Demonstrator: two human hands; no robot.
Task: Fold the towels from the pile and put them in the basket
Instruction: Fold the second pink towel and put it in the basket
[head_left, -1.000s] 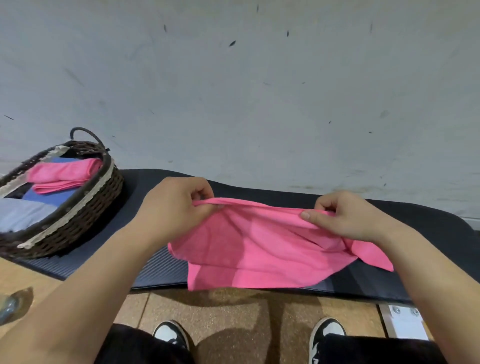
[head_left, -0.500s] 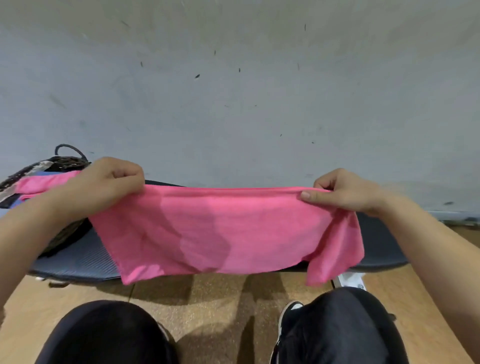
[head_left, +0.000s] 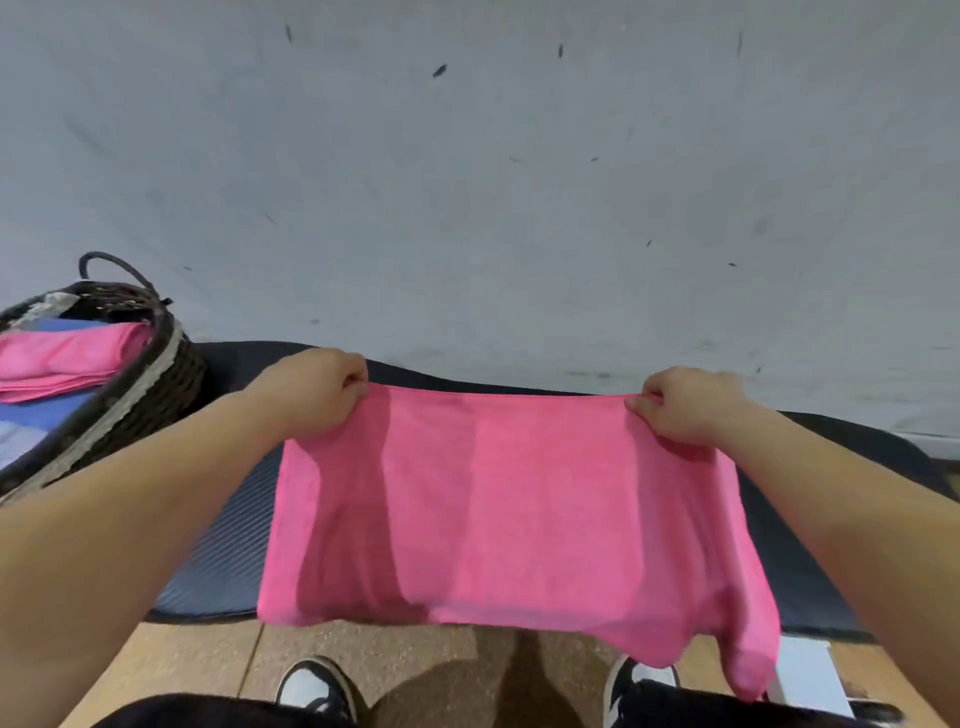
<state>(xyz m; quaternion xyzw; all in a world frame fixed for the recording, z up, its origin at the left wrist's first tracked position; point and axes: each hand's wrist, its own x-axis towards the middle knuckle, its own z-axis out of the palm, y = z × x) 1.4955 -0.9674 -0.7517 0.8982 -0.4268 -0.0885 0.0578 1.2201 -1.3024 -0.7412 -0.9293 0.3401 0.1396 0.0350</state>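
Note:
A pink towel (head_left: 519, 509) is stretched flat between my hands above the dark mat (head_left: 223, 561). My left hand (head_left: 317, 389) pinches its far left corner and my right hand (head_left: 685, 405) pinches its far right corner. The near edge droops over the mat's front, lower on the right. A dark wicker basket (head_left: 156, 379) stands at the left on the mat, holding a folded pink towel (head_left: 62, 358) on top of a blue towel (head_left: 36, 415). No pile of towels is in view.
A grey wall (head_left: 467, 182) rises right behind the mat. Below the mat is a wooden floor (head_left: 415, 660) with my two black-and-white shoes (head_left: 317, 686). A white block (head_left: 805, 670) sits on the floor at the lower right.
The towel has gone from bunched to spread wide, then been lowered toward the mat. My hands have moved apart and forward, and the view has tilted back down so the basket shows again.

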